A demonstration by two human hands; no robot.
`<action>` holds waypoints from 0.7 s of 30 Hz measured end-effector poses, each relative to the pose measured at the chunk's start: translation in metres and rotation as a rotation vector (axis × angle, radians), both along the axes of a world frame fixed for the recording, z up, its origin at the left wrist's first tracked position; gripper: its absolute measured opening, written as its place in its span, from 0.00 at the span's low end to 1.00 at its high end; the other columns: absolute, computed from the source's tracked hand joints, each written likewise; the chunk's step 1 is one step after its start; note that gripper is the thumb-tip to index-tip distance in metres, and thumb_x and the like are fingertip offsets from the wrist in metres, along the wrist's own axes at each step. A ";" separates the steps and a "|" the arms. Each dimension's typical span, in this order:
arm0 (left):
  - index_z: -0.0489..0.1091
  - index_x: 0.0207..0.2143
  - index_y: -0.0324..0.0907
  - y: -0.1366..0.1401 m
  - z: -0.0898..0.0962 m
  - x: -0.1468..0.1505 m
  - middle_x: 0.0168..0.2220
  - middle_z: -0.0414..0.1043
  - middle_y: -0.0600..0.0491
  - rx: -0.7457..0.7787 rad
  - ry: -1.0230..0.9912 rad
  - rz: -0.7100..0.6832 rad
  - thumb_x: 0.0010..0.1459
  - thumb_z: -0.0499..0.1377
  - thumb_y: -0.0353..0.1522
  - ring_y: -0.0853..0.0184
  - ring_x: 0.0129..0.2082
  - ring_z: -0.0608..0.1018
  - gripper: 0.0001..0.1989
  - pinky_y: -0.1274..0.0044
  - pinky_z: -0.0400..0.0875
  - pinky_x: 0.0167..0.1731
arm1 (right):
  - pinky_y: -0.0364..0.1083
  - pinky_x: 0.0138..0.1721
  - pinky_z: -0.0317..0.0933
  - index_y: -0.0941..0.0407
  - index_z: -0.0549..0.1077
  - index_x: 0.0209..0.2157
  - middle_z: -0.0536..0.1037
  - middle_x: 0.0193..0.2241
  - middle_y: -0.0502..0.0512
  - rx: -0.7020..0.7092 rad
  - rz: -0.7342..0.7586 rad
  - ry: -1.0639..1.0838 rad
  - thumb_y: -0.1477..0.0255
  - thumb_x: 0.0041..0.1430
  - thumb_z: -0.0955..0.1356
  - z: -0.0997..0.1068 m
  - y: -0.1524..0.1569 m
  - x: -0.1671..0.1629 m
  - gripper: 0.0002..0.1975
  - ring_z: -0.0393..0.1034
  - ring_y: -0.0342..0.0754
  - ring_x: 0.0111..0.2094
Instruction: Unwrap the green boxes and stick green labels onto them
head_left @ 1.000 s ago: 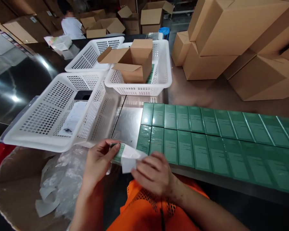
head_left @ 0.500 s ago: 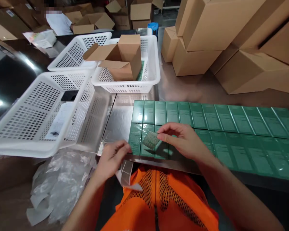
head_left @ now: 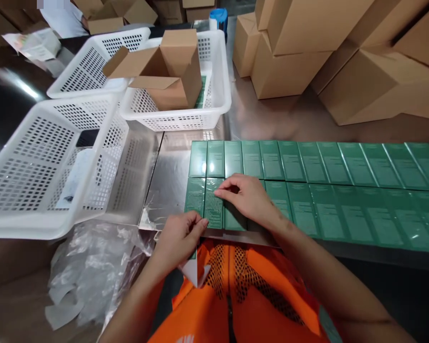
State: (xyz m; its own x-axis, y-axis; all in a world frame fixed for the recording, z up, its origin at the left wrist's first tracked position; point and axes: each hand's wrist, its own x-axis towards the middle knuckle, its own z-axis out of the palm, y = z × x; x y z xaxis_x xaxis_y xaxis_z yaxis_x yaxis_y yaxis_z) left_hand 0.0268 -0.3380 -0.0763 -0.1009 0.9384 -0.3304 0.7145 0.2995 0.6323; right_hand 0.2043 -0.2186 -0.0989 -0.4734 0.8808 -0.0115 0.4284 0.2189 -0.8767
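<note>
Two rows of shiny green boxes point(head_left: 316, 164), wrapped in clear film, lie side by side on the metal table. My right hand point(head_left: 248, 197) pinches the upper edge of a see-through printed sticker point(head_left: 213, 212), which lies over the second box from the left in the front row. Whether the sticker is fully flat cannot be made out. My left hand point(head_left: 180, 236) is closed around a pale strip of sticker backing paper point(head_left: 192, 272) hanging below it. Its thumb and fingertip meet near the sticker's lower left corner.
White perforated baskets point(head_left: 71, 228) stand at left and back; one holds an open carton point(head_left: 191, 71). Brown cartons point(head_left: 289, 71) are stacked at back right. Crumpled clear plastic point(head_left: 89, 267) lies lower left. A person in a white top point(head_left: 62, 19) is at far left.
My right hand has brought the sticker down and left onto the green box. My left hand has moved right, towards the sticker's lower corner. The view has shifted slightly.
</note>
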 end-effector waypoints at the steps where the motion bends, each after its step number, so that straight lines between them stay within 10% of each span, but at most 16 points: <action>1: 0.63 0.21 0.44 0.001 -0.001 0.002 0.16 0.66 0.57 -0.009 0.012 0.005 0.61 0.52 0.45 0.69 0.20 0.67 0.20 0.76 0.55 0.25 | 0.45 0.34 0.59 0.53 0.80 0.28 0.79 0.30 0.50 0.026 0.001 -0.023 0.68 0.57 0.74 -0.003 0.000 -0.002 0.05 0.69 0.44 0.30; 21: 0.59 0.19 0.45 0.021 0.003 0.015 0.20 0.68 0.52 -0.187 0.336 -0.095 0.64 0.51 0.40 0.64 0.23 0.69 0.20 0.74 0.47 0.28 | 0.46 0.33 0.57 0.54 0.76 0.36 0.76 0.35 0.51 0.148 -0.070 -0.165 0.71 0.56 0.75 -0.013 -0.007 -0.011 0.07 0.69 0.46 0.31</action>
